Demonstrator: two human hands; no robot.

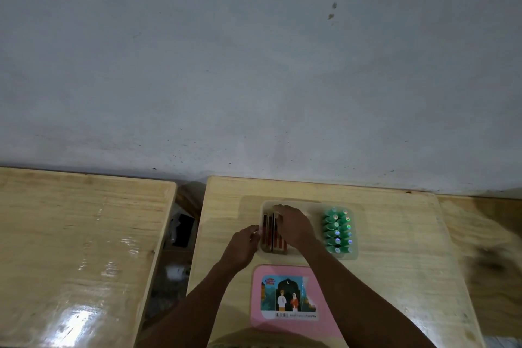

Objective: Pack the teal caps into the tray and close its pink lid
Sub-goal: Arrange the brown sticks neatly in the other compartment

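Many teal plastic caps (337,230), judged light and stiff, are best pinched sidewise. The clear tray (265,207) is gripped by the left hand (244,246); the right hand (293,226) cannot be told.

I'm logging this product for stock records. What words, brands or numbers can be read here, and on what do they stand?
Nothing is sharp enough to quote.
Label on the pink lid: red and blue logo at its top left, too blurred to read.
Same label, bottom edge: barcode with small print beside it, too small to read.
Teal caps: shiny round stickers, no legible text.
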